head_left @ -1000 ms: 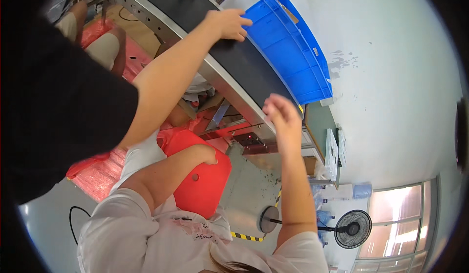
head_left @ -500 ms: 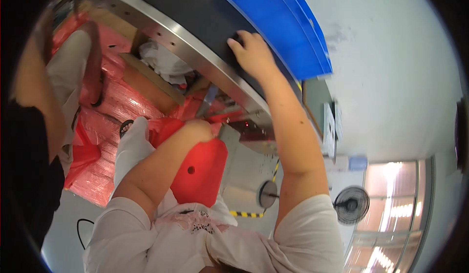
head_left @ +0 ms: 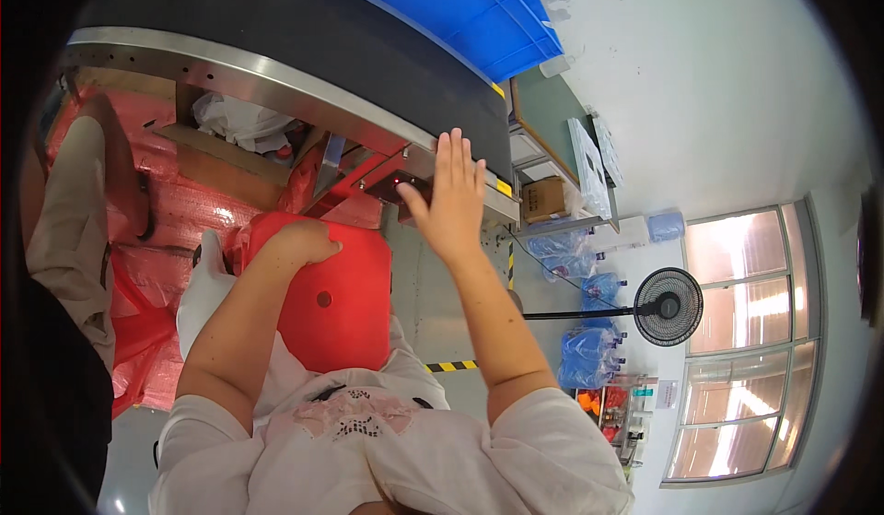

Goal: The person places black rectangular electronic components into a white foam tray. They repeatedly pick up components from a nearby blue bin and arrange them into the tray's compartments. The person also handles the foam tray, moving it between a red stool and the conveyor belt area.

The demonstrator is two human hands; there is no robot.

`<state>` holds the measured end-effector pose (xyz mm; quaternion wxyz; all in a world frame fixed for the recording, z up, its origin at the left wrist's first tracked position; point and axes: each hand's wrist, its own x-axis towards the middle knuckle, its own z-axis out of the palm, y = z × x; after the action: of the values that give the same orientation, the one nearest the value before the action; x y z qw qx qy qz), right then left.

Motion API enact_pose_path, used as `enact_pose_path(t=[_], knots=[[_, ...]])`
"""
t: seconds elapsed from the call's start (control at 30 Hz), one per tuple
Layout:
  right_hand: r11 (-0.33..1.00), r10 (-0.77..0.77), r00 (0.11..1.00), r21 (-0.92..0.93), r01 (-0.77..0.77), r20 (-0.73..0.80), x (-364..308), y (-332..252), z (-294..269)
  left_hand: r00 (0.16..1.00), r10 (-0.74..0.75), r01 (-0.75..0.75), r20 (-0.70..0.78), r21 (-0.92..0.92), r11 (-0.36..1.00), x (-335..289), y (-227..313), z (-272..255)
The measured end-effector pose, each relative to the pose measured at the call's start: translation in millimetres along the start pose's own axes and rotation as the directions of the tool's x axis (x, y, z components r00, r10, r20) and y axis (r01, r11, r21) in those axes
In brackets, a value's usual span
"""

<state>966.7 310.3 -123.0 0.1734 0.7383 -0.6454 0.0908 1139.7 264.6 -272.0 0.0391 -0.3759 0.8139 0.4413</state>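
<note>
A red plastic stool (head_left: 333,331), its seat pierced by a round hole, is in front of my legs. My left hand (head_left: 308,240) is closed on the stool near its far edge; the fingertips are mostly hidden. My right hand (head_left: 453,193) holds nothing. Its fingers are stretched out together with the thumb apart, over the near metal side of a black conveyor belt (head_left: 304,31) close to its right end. A dark control box with a small red light (head_left: 397,183) shows beside the right thumb.
A blue plastic crate (head_left: 460,13) stands beyond the belt. Left, a person in a dark top (head_left: 64,377) is close beside me. Under the belt is an open cardboard box (head_left: 235,169) amid red wrapped packages (head_left: 221,202). A black fan (head_left: 668,307) stands to the right.
My right hand has left the belt surface beside the blue crate, come nearer, and its fingers have straightened. The view has turned, showing more of the right side. My left hand remains on the stool.
</note>
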Motion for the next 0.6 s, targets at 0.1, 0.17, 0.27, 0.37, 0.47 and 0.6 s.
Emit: enact_pose_path(t=[0.1,0.17,0.27,0.37,0.47,0.6], knots=[[0.998,0.069,0.994,-0.001,-0.069,-0.084,5,-14,7,0.998,0.018,-0.016,-0.055,0.021,1.000,3,-4,4],[0.995,0.077,0.997,-0.067,-0.079,-0.024,8,-17,0,0.999,-0.027,0.028,-0.025,0.034,0.999,8,-3,8],[0.986,0.090,0.993,-0.150,-0.077,0.077,10,-17,-7,0.989,-0.114,0.109,0.097,0.058,0.992,1,8,0],[0.986,0.095,0.984,-0.149,-0.072,0.150,15,-23,-21,1.000,-0.014,0.011,0.025,0.088,0.996,7,-1,10],[0.993,0.114,0.985,-0.054,-0.107,0.128,12,-29,-23,0.999,-0.023,0.021,0.025,0.085,0.996,11,-8,15],[0.989,-0.006,0.966,0.138,0.043,-0.257,-8,-56,-35,0.995,-0.048,0.051,-0.085,0.028,0.998,24,-19,21]])
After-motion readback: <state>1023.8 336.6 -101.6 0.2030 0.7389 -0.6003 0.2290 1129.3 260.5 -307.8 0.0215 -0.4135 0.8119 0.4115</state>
